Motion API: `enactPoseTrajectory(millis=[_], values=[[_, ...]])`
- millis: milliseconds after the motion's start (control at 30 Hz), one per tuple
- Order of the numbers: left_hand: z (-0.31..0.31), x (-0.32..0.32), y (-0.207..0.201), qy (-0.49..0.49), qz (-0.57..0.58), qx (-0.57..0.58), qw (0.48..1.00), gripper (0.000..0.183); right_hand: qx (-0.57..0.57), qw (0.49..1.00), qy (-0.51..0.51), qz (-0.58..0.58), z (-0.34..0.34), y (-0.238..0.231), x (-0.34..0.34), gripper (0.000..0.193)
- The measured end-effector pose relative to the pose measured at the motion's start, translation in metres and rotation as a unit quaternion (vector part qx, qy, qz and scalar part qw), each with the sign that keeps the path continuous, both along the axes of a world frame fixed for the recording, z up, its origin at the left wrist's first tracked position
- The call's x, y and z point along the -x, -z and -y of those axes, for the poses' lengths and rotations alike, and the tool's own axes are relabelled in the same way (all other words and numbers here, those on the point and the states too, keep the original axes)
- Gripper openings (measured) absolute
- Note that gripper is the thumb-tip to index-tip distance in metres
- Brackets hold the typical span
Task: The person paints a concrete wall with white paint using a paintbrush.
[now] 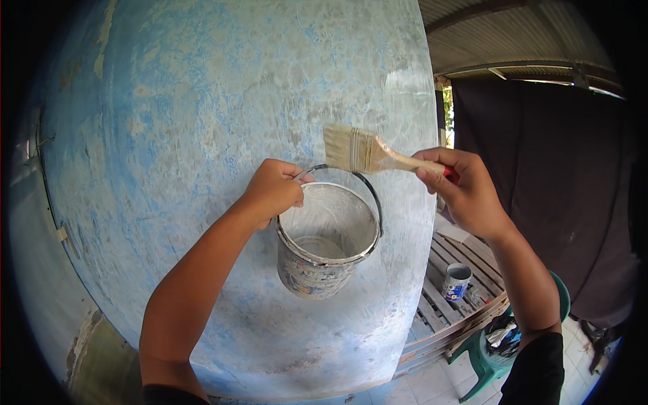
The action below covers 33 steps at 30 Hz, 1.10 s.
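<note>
My left hand is closed on the rim and black handle of a paint-smeared bucket, holding it up in front of the wall. Inside the bucket, the walls are coated whitish, and a little pale liquid seems to lie at the bottom. In my right hand is a wide flat paintbrush, gripped by its wooden handle with a red end. Its pale bristles point left, above the bucket and apart from its rim. Behind both stands a patchy blue and whitish wall.
Right of the wall's edge is a slatted wooden bench with a small open can on it. A green plastic chair holding dark items stands nearer. A dark cloth hangs beyond. Along the left wall runs a cable.
</note>
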<state>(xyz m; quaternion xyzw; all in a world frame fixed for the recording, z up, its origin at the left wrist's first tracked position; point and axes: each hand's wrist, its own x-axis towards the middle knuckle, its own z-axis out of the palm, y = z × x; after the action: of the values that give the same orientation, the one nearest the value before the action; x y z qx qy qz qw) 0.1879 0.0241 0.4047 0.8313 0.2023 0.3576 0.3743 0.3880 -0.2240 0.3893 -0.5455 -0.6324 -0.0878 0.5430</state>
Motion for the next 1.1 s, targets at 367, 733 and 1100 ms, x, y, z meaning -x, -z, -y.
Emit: enactPoseTrajectory(millis=[367, 733, 1100], values=[[0.001, -0.018, -0.058, -0.026, 0.032, -0.003, 0.999, 0.037, -0.365, 0.885, 0.167, 0.236, -0.068, -0.097, -0.025, 0.019], [0.017, -0.023, -0.076, -0.09, -0.022, -0.043, 0.995, 0.041, -0.24, 0.81, 0.331, 0.42, -0.134, -0.126, -0.052, 0.007], [0.018, 0.0, -0.075, -0.088, -0.054, -0.073, 0.992, 0.041, -0.265, 0.813, 0.259, 0.449, -0.111, -0.111, -0.061, 0.007]])
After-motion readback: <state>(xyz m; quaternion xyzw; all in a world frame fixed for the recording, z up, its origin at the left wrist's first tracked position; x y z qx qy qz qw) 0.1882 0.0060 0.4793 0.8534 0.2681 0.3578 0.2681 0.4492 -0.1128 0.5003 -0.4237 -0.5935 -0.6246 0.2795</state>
